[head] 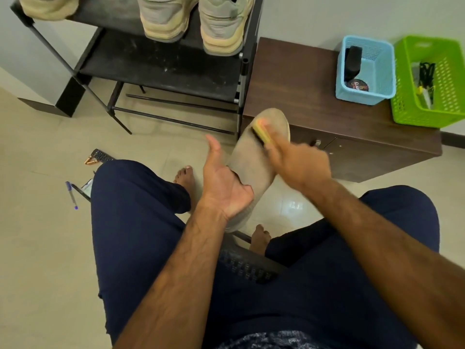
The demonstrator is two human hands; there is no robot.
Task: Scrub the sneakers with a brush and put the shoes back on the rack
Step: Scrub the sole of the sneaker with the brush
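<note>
2 hands: we are gripping the sneaker [251, 162] by its heel in our left hand [221, 187], toe pointing away, our right hand [299, 165] clamping the brush [260, 133] there.

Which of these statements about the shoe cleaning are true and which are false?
1. The right hand holds a yellow brush against the sole of a sneaker. True.
2. The left hand rests empty on a knee. False: it holds the sneaker.
3. The blue basket sits on the floor. False: it stands on the brown cabinet.
4. Other sneakers sit on the rack. True.
</note>
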